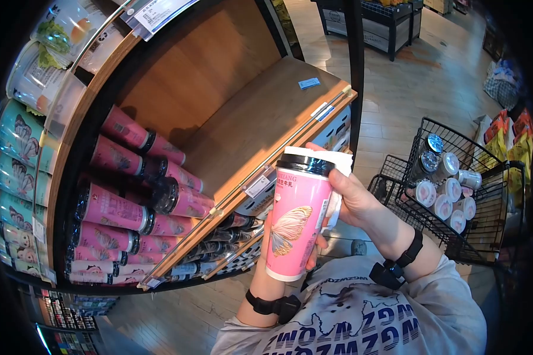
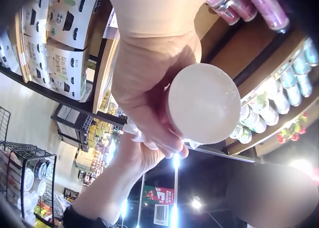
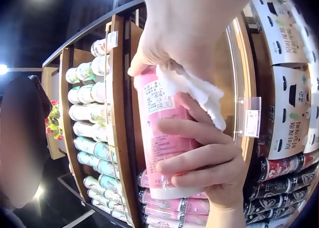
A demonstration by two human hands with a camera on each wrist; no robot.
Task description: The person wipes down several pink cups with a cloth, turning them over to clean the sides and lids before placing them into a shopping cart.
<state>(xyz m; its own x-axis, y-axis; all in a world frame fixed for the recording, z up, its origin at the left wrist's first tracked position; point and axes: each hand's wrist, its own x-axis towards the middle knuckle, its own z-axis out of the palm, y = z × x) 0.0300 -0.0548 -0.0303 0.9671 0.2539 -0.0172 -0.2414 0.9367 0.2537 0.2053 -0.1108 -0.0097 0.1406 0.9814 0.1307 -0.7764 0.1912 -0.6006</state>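
A pink paper cup point(image 1: 293, 219) with a butterfly print and a black lid point(image 1: 305, 164) is held up, slightly tilted, before the shelf in the head view. My left hand point(image 3: 212, 163) grips its body, fingers wrapped round the side with the printed label, mostly hidden behind the cup in the head view. The cup's white base point(image 2: 204, 103) faces the left wrist camera. Up by the lid, my right hand point(image 1: 355, 198) holds a white cloth point(image 3: 192, 91) against the cup, its thumb near the lid's edge.
Similar pink cups point(image 1: 112, 207) lie stacked on the shelf at left, beside a bare wooden shelf board point(image 1: 249, 112). Teal cups point(image 1: 21, 136) stand further left. A black wire basket cart point(image 1: 420, 154) with several lidded cups is at right. Patterned boxes point(image 3: 289, 98) sit below the shelf edge.
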